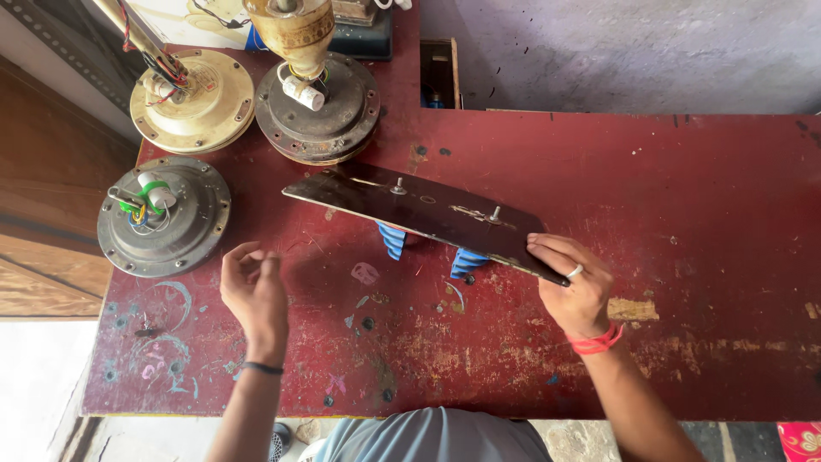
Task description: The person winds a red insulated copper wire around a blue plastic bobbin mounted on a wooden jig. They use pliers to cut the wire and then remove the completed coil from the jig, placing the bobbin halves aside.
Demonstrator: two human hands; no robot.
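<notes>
Nearest the camera: grey shirt (436, 436) at the bottom edge, two bare forearms reaching up over a scratched red table (684, 197).

Left hand (254, 295): hovering over the table, fingers loosely curled, thumb near the fingertips, nothing visibly held; whether some small thing sits between the fingertips cannot be told. Black band (262, 368) round that wrist.

Right hand (575, 287): closed on the right end of a long dark metal plate (419, 210), fingers laid over the top face, thumb side under the edge. Silver ring (575, 271) on one finger, red band (597, 342) at the wrist.

Plate: near the middle of the table, tilted, running from upper left to lower right, with two small bolts (398, 185) standing up from it. Beneath it, two blue ribbed blocks (468, 261), touching its underside.

Left of the left hand: round grey fan motor (164, 216) with coloured wires on top. Behind it, a cream fan motor (193, 98) and a dark fan motor (318, 107), the dark one just beside the plate's far end.
</notes>
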